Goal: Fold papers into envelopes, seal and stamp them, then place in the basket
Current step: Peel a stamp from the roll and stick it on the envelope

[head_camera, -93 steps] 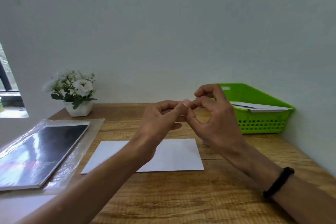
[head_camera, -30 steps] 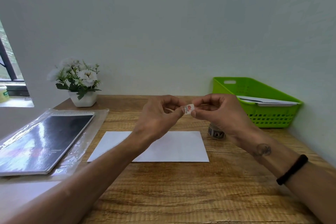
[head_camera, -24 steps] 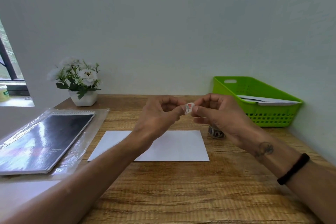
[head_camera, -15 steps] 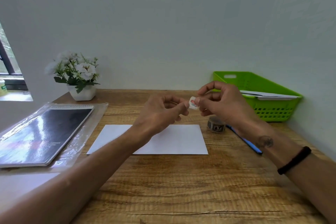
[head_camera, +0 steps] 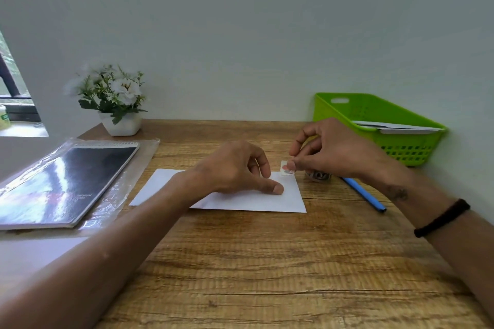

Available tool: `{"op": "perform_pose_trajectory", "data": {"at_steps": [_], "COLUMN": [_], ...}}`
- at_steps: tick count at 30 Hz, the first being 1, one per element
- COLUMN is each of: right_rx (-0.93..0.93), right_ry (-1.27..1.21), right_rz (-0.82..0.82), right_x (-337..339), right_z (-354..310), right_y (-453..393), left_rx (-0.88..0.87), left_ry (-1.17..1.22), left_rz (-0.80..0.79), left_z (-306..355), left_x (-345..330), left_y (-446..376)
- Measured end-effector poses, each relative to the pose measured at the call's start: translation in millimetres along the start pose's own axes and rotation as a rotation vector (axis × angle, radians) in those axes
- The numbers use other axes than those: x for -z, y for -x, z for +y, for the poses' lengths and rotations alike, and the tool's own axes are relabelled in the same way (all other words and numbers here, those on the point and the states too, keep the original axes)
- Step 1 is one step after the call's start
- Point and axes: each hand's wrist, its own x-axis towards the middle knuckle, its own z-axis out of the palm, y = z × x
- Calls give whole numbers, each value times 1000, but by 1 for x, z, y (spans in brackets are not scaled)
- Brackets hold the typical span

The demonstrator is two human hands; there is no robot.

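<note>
While the small white stamp (head_camera: 286, 169) hangs pinched between thumb and fingertips of the right hand (head_camera: 331, 151), just above the far right corner of the flat white paper envelope (head_camera: 235, 195): treat as featherweight, limp and probably tacky on one face. Hold by one edge only; avoid touching the adhesive side. Stamp face roughly upright, lower edge nearest the envelope; too small to read any long axis.

Left hand (head_camera: 235, 171): fingers loosely curled, thumb tip pressed flat on the envelope, nothing gripped. Serves as a hold-down, since thin paper likely slides easily on the wooden table (head_camera: 267, 262).

Envelope: flat beneath the left hand, long axis running left to right across the body, far right corner directly below the right fingertips. Thin, flexible, easily creased; lift by an edge, not the middle.

Green plastic basket (head_camera: 385, 115): beyond the right hand, against the wall, already holding white envelopes (head_camera: 395, 125). Blue pen (head_camera: 363, 192) and small tape roll (head_camera: 318, 176): under and beside the right wrist.
</note>
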Motion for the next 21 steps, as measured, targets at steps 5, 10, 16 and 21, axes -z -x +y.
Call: {"op": "perform_pose_trajectory", "data": {"at_steps": [5, 10, 16, 21], "right_rx": [-4, 37, 123, 151], "right_ry": [44, 136, 242, 326], "right_rz": [-16, -19, -6, 14], "right_x": [-2, -4, -8, -11], "right_z": [0, 3, 7, 9], "right_y": [0, -2, -5, -6], "left_rx": [40, 34, 22, 22], "left_ry": [55, 28, 15, 31], "left_rz": [-17, 104, 130, 157], "left_z": [-4, -6, -6, -4], "left_x": [-1, -11, -15, -19], "left_y": [-3, -5, -6, -3]}}
